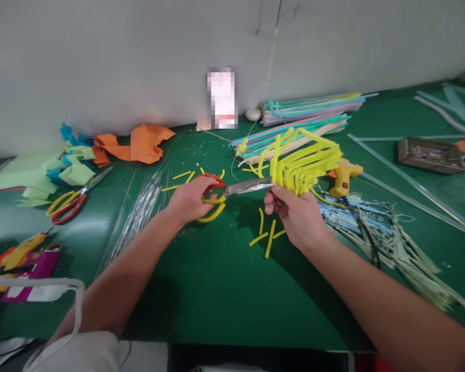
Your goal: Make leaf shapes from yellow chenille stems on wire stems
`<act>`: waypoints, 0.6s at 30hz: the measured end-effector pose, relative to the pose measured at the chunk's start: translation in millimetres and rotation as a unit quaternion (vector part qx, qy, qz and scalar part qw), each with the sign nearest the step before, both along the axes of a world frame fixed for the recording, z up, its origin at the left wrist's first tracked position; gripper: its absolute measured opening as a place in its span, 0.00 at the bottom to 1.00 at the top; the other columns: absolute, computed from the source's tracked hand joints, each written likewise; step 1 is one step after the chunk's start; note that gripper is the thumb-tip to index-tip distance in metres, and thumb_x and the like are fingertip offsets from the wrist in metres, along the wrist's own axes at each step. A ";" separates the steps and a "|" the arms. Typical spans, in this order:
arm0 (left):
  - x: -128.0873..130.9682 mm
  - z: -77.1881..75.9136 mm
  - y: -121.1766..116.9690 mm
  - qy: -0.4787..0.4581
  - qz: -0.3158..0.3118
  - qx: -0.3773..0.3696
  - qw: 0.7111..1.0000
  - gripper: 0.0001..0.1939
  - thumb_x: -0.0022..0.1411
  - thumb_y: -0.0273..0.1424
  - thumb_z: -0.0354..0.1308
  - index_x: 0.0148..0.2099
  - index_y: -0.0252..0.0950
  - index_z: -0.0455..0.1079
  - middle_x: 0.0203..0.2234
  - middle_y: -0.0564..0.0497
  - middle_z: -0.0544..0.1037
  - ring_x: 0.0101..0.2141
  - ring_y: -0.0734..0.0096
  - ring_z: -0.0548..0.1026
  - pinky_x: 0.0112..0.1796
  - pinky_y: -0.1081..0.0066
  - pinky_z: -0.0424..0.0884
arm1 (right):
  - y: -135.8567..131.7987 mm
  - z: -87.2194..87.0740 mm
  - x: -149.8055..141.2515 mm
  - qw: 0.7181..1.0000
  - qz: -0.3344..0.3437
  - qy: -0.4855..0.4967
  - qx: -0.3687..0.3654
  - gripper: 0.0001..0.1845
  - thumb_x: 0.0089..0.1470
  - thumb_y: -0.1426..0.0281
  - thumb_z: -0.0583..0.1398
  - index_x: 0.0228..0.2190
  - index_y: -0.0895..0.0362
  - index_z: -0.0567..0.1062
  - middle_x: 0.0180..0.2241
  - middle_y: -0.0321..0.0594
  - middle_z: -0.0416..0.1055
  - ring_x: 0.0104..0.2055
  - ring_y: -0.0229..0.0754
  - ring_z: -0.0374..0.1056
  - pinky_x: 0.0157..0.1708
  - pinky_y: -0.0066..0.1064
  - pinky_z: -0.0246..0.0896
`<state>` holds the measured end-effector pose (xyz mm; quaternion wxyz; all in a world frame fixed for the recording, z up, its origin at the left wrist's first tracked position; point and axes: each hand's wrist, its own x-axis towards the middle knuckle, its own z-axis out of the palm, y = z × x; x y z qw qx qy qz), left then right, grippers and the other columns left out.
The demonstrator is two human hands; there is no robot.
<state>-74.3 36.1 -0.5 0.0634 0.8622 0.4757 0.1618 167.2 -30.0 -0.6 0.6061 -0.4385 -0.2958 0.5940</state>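
Observation:
My left hand [194,200] is closed around the handles of a pair of scissors [248,186], one handle red and one yellow. The blades point right and reach the lower left of a bundle of bent yellow strips [306,160]. My right hand [294,212] grips that bundle from below, thumb and fingers near the blade tips. Several short yellow cut pieces [270,238] lie on the table under the hands, and more lie behind my left hand. Whether the blades are cutting a strip cannot be made out.
On the green table [217,299], bundles of coloured strips [310,111] lie at the back. A yellow glue gun [343,178] and a small box [430,155] are right. Silver wires [139,212], second scissors [75,201] and orange paper [139,144] are left. A phone [222,98] leans on the wall.

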 end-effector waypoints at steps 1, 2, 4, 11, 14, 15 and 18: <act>0.2 -0.6 0.2 -0.010 -0.003 -0.010 1.000 0.14 0.59 0.33 0.57 0.48 0.38 0.70 0.43 0.48 0.79 0.34 0.69 0.75 0.35 0.70 0.69 | 0.4 -0.4 0.4 1.000 -0.003 0.001 -0.001 0.07 0.50 0.68 0.65 0.26 0.59 0.75 0.21 0.35 0.71 0.20 0.33 0.66 0.22 0.27 0.64; 0.4 -1.1 0.5 -0.018 -0.007 -0.019 1.000 0.14 0.58 0.33 0.57 0.47 0.38 0.69 0.43 0.48 0.78 0.33 0.71 0.74 0.35 0.71 0.69 | 0.7 -0.8 0.8 1.000 -0.006 0.002 -0.002 0.07 0.50 0.68 0.65 0.26 0.59 0.76 0.21 0.36 0.72 0.20 0.33 0.66 0.22 0.26 0.64; 0.8 -2.1 1.0 -0.029 -0.013 -0.034 0.999 0.13 0.58 0.32 0.57 0.46 0.38 0.69 0.43 0.49 0.78 0.32 0.73 0.73 0.34 0.71 0.68 | 1.1 -1.3 1.3 1.000 -0.010 0.003 -0.003 0.07 0.50 0.67 0.65 0.26 0.59 0.76 0.21 0.36 0.72 0.20 0.33 0.66 0.22 0.26 0.64; 0.7 -3.5 0.9 -0.038 -0.009 -0.043 0.998 0.14 0.58 0.33 0.57 0.47 0.37 0.69 0.42 0.49 0.78 0.33 0.72 0.73 0.35 0.71 0.68 | 0.3 0.1 1.8 1.000 0.002 0.004 0.003 0.06 0.50 0.68 0.65 0.26 0.59 0.75 0.20 0.35 0.70 0.19 0.33 0.64 0.21 0.27 0.61; 0.5 -3.2 0.2 -0.032 0.004 -0.038 0.999 0.14 0.59 0.34 0.57 0.48 0.38 0.69 0.43 0.49 0.78 0.33 0.71 0.74 0.35 0.71 0.69 | 0.2 -0.1 2.2 1.000 0.006 0.007 0.002 0.07 0.50 0.69 0.64 0.25 0.59 0.75 0.20 0.34 0.69 0.19 0.33 0.63 0.21 0.27 0.60; 0.4 -2.9 0.0 -0.029 0.008 -0.032 0.999 0.14 0.59 0.34 0.57 0.48 0.38 0.69 0.43 0.49 0.78 0.33 0.71 0.75 0.35 0.70 0.69 | 0.2 -0.3 2.4 1.000 0.009 0.008 0.002 0.07 0.50 0.69 0.64 0.25 0.59 0.75 0.20 0.35 0.69 0.19 0.33 0.63 0.21 0.27 0.60; -0.3 -2.2 0.4 -0.010 0.018 -0.010 1.000 0.14 0.60 0.33 0.56 0.49 0.39 0.70 0.42 0.49 0.78 0.36 0.68 0.76 0.37 0.69 0.70 | 0.5 -0.6 2.6 1.000 0.012 0.011 -0.002 0.07 0.50 0.70 0.64 0.24 0.59 0.75 0.19 0.34 0.68 0.19 0.33 0.63 0.21 0.27 0.59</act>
